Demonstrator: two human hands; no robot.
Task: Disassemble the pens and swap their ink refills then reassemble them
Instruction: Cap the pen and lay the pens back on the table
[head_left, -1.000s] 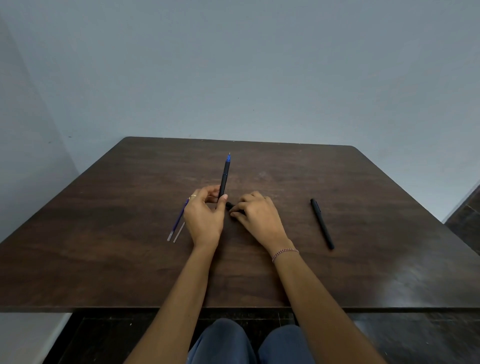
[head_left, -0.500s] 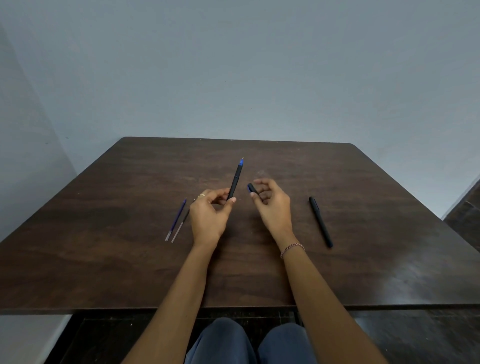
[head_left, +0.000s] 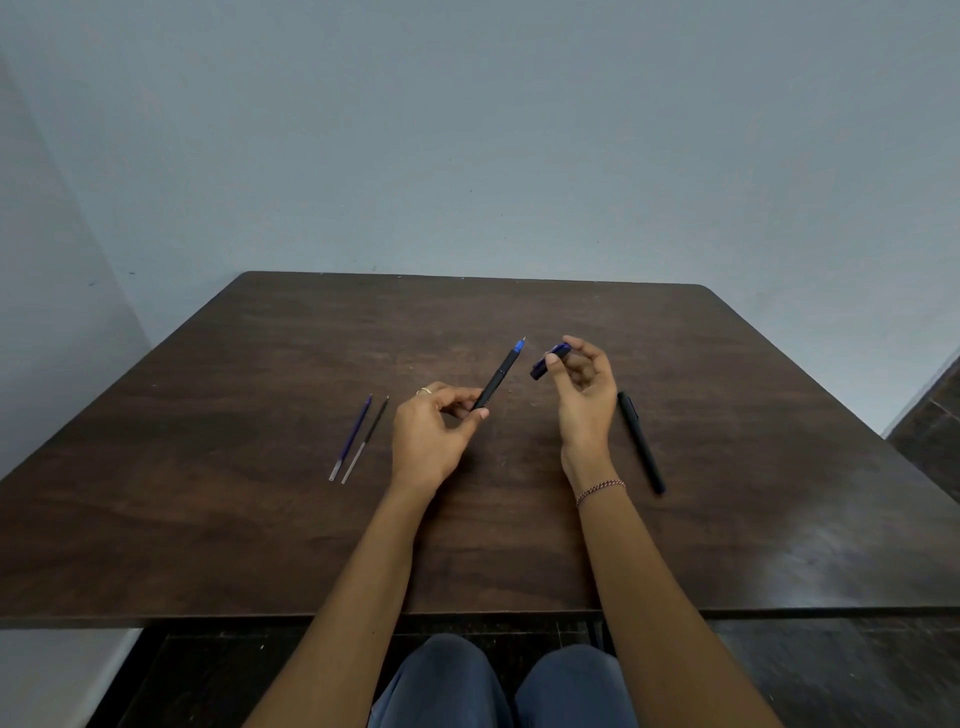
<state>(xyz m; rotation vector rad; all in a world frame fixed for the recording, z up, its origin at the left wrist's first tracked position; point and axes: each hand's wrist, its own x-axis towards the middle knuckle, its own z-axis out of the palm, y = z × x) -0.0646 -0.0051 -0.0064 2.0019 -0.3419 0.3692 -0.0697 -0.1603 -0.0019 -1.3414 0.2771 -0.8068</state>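
Note:
My left hand (head_left: 434, 436) pinches the lower end of a black pen with a blue tip (head_left: 497, 377), which points up and away from me. My right hand (head_left: 584, 397) is raised beside it and holds a small dark blue pen cap (head_left: 549, 360) between thumb and fingers, a short gap right of the pen's tip. A second, all-black pen (head_left: 641, 442) lies on the table to the right of my right hand. Two loose ink refills, one blue (head_left: 352, 436) and one black (head_left: 366, 439), lie side by side left of my left hand.
The dark wooden table (head_left: 208, 519) stands against a pale wall, with its front edge just above my knees. A dark floor shows past the table's right side.
My right hand has lifted off the table with the cap and moved up and right, level with the pen's tip. My left hand has tilted the pen to the right.

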